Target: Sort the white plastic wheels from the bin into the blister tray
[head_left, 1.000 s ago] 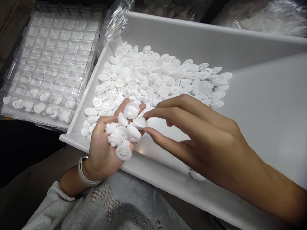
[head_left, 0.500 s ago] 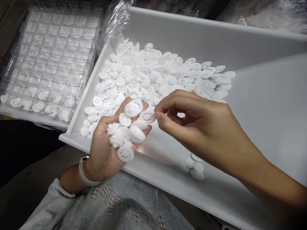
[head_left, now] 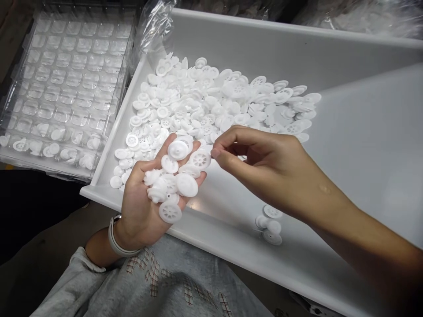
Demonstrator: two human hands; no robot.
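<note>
Cupped palm up, my left hand (head_left: 142,207) holds several white plastic gears (head_left: 170,181), some with spoked faces and some with smooth discs. A spoked gear (head_left: 200,159) lies over its fingertips at the right of the handful. Beside that gear's right edge is my right hand (head_left: 264,163), thumb and forefinger pinched together. Whether the pinch still touches the gear or holds something small, I cannot make out. Both hands are above a grey-white tray (head_left: 363,132), where a large pile of white gears (head_left: 211,97) is heaped beyond them.
A small group of gears (head_left: 272,226) lies near the tray's front wall. On the left stands a clear blister tray (head_left: 66,88) with many pockets; its nearest rows hold white parts. Crumpled clear plastic film (head_left: 155,26) hangs at the tray's back left corner. More bagged material (head_left: 373,17) is behind.
The spoked gear at my right fingertips has turned to face up more and settled on my left fingers. My right fingertips are now at its edge, barely apart or just touching. The view shifted slightly.
</note>
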